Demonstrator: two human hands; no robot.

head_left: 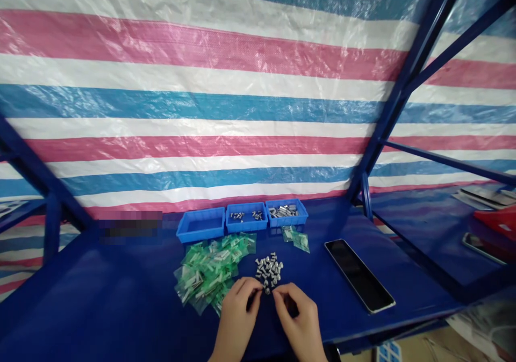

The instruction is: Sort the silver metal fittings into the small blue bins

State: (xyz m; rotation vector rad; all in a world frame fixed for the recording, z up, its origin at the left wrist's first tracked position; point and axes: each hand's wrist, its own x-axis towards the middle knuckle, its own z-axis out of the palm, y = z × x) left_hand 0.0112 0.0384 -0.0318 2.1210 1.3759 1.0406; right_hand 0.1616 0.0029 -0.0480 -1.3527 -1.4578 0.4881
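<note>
A small heap of shiny metal screws (pixel 269 268) lies on the blue tabletop just beyond my fingertips. My left hand (pixel 237 313) is closed in a pinch at the near left edge of the heap. On the other side, my right hand (pixel 301 315) is also pinched, its fingertips by the nearest screws. Whatever sits between the fingers of either hand is too small or hidden to make out. Left of the heap is a pile of clear green-tinted plastic bags (pixel 212 268) with metal parts inside, close to my left hand.
Along the back stand three blue bins: a left bin (pixel 201 225), a middle bin (pixel 246 218) with small screws, and a right bin (pixel 286 212) with longer metal parts. Small bags (pixel 296 238) lie before them. A phone (pixel 360 276) rests at right, near a blue frame post (pixel 397 104).
</note>
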